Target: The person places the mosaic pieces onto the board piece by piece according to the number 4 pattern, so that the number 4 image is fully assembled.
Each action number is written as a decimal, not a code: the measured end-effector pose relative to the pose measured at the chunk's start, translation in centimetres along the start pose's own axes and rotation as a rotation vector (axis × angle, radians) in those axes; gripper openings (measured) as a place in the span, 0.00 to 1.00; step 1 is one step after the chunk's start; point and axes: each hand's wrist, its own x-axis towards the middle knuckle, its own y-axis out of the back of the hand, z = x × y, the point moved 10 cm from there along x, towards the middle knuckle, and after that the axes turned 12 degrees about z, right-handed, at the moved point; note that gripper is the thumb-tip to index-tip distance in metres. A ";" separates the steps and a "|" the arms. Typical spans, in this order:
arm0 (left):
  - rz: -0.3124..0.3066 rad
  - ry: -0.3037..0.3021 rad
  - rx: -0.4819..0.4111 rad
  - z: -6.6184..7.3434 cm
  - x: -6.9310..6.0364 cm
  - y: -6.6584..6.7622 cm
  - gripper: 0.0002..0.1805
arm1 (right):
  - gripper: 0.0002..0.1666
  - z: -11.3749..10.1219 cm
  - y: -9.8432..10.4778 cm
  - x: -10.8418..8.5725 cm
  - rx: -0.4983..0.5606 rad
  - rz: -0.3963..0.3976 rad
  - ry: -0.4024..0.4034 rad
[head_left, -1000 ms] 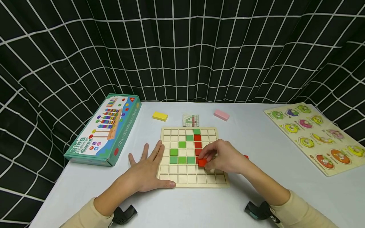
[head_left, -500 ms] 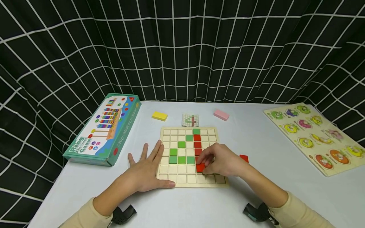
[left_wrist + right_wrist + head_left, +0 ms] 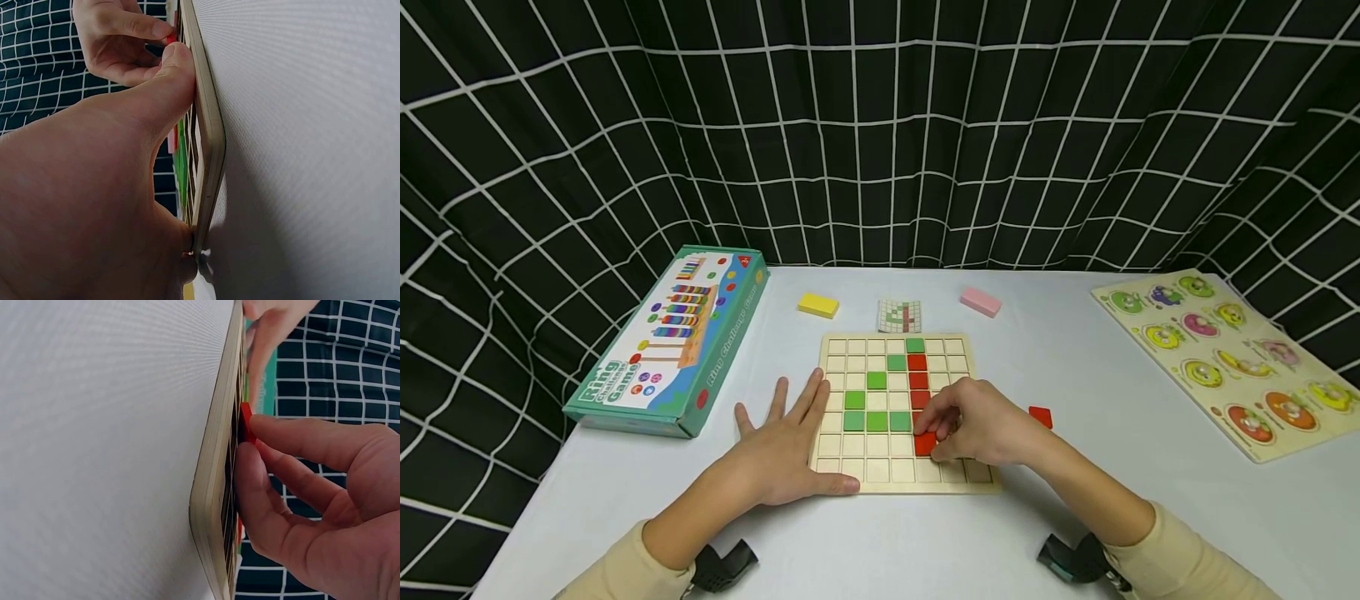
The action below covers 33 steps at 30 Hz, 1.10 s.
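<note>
A wooden grid board [image 3: 853, 472] lies on the white table, with green tiles [image 3: 876, 421] along a slanting line and a row. Red tiles [image 3: 918, 381] stand in one column at the right of them. My right hand [image 3: 981, 423] pinches a red square tile [image 3: 924, 445] between thumb and fingers at the near end of that column. In the right wrist view this red tile [image 3: 247, 419] is slightly tilted over the board. My left hand [image 3: 786, 454] is spread with straight fingers, touching the board's left edge, its thumb on the near edge.
A loose red tile [image 3: 1041, 417] lies right of my right hand. Behind the board are a small pattern card [image 3: 899, 317], a yellow block [image 3: 818, 306] and a pink block [image 3: 981, 302]. A game box [image 3: 666, 342] is at left, a fruit puzzle board [image 3: 1232, 358] at right.
My right hand has moved slightly toward me with the red tile, which is now lower and flatter over its cell. The left hand stays on the board.
</note>
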 end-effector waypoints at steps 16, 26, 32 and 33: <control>0.005 -0.001 -0.006 0.0 0.0 0.0 0.76 | 0.16 0.1 0.0 0.2 -0.020 0.011 0.015; 0.008 -0.003 0.000 0.0 0.2 0.0 0.75 | 0.15 -0.2 0.4 0.1 -0.008 0.021 0.046; 0.003 0.001 0.002 0.1 0.1 0.0 0.76 | 0.14 -0.1 1.1 0.0 0.011 0.041 0.047; 0.004 0.001 0.001 0.1 0.1 0.0 0.76 | 0.13 -0.2 1.2 -0.1 0.014 0.044 0.052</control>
